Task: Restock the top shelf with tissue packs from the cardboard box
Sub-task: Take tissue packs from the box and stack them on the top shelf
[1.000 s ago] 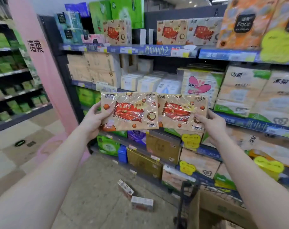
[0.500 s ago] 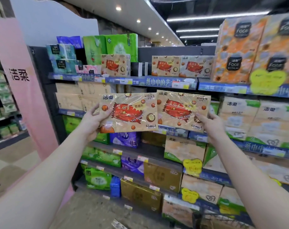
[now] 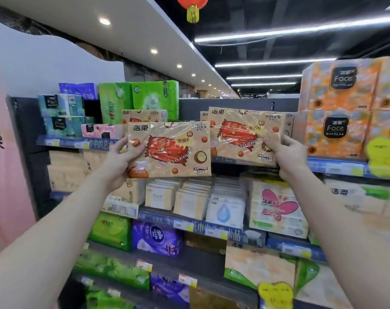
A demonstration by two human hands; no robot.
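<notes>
- Up at the top shelf (image 3: 336,168), two film-wrapped tissue packs are held side by side in the air, just in front of its front edge. The cardboard box is out of view.
- The left hand (image 3: 120,159) grips the left tissue pack (image 3: 174,150) by its left edge, thumb on the printed face and fingers curled behind it. This pack hangs lower, and its bottom sits below the shelf's edge.
- The right hand (image 3: 288,152) pinches the right tissue pack (image 3: 241,134) at its right edge, fingers clamped on the film. This pack is higher, and its bottom is about level with the shelf.
- Slip risk: each pack is held by one edge only and the wrap looks glossy, so a loose pinch could let a pack swing or drop.
- Snag risk: pushed straight in, the lower left pack would likely catch on the shelf's edge. It needs lifting first.
- Knock risk: matching packs (image 3: 145,114) stand on the shelf to the left, and orange Face packs (image 3: 336,130) are stacked just right of the right hand. A wide or hurried push into the gap between them could topple either.
</notes>
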